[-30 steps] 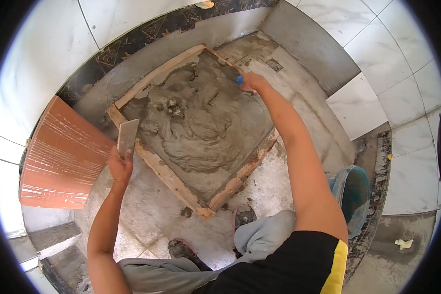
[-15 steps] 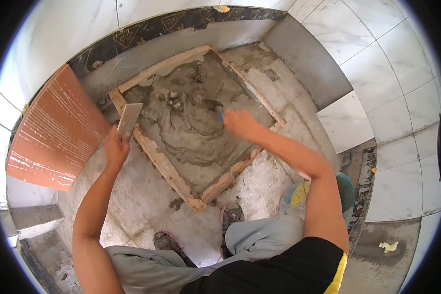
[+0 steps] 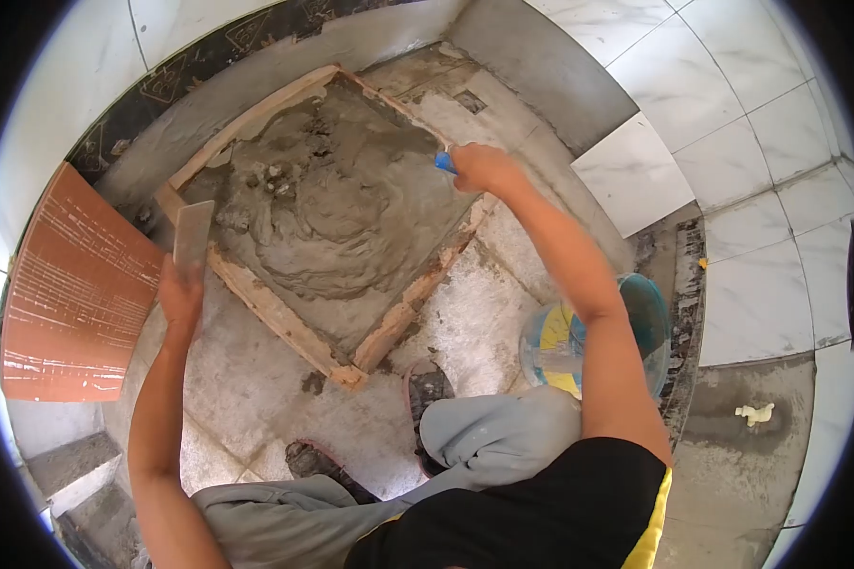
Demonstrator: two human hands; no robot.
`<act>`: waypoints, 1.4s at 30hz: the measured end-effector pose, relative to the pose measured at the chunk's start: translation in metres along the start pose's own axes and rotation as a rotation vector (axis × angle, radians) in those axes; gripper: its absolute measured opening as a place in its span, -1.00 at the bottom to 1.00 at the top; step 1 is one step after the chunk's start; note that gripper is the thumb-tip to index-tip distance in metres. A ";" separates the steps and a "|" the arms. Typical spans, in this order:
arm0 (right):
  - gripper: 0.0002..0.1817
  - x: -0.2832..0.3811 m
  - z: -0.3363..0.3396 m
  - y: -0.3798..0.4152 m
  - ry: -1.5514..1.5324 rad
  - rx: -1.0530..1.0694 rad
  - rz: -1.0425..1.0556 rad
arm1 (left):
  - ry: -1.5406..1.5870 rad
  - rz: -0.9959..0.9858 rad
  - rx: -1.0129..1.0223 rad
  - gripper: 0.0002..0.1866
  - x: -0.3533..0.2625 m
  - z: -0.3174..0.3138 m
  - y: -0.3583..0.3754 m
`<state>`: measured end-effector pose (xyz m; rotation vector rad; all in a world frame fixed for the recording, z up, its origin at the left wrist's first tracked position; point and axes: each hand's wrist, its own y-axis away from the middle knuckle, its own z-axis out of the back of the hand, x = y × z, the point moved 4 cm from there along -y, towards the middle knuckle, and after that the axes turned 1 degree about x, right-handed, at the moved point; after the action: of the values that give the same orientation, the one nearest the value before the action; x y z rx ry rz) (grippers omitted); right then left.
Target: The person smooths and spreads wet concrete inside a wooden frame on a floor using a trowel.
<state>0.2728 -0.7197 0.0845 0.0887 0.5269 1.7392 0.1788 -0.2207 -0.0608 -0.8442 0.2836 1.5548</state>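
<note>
The mix lies grey and wet inside the frame on the floor, ridged in loops at its middle and lumpy toward the far left; the frame's sides appear to serve as a border that keeps it from spreading. The right hand is at the frame's right corner, fingers curled around a blue handle — a full grip, presumably for control; the tool's working end cannot be made out. The left hand, near the frame's left corner, has its fingers narrowed on the lower end of a flat strip, which points away from the person, probably to leave its length free. Whether the strip touches the frame cannot be told. The bucket stands near right, partly hidden by the right arm — likely placed within reach. A brown panel stands at left.
</note>
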 end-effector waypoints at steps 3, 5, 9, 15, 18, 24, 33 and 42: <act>-0.70 -0.032 -0.048 -0.030 -0.117 -0.150 -0.173 | 0.079 -0.001 -0.013 -0.64 0.000 -0.001 0.001; -0.72 -0.041 -0.074 -0.049 -0.181 -0.195 -0.234 | 0.062 -0.013 -0.014 -0.63 0.010 -0.005 0.000; -0.75 -0.052 -0.103 -0.059 -0.179 -0.204 -0.254 | 0.122 0.002 0.006 -0.61 0.013 -0.008 -0.001; -0.84 -0.070 -0.126 -0.038 -0.552 0.164 -0.251 | 0.051 -0.001 -0.046 -0.65 0.025 -0.011 -0.001; -0.78 -0.052 -0.118 -0.043 -0.903 0.310 -0.266 | 0.102 -0.020 -0.020 -0.67 0.019 -0.008 -0.001; -0.76 0.012 -0.080 -0.073 -0.860 0.284 -0.127 | 0.086 0.024 -0.014 -0.66 0.010 -0.006 0.000; -0.77 0.065 -0.003 -0.007 -0.120 -0.107 0.130 | 0.111 -0.138 -0.077 -0.68 0.001 -0.001 0.001; -0.55 -0.016 -0.050 -0.071 -0.181 -0.045 -0.206 | 0.097 -0.064 -0.065 -0.71 -0.005 0.002 -0.001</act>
<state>0.3247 -0.7394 0.0158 0.1529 0.3508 1.5240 0.1788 -0.2232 -0.0555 -0.9723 0.2746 1.4728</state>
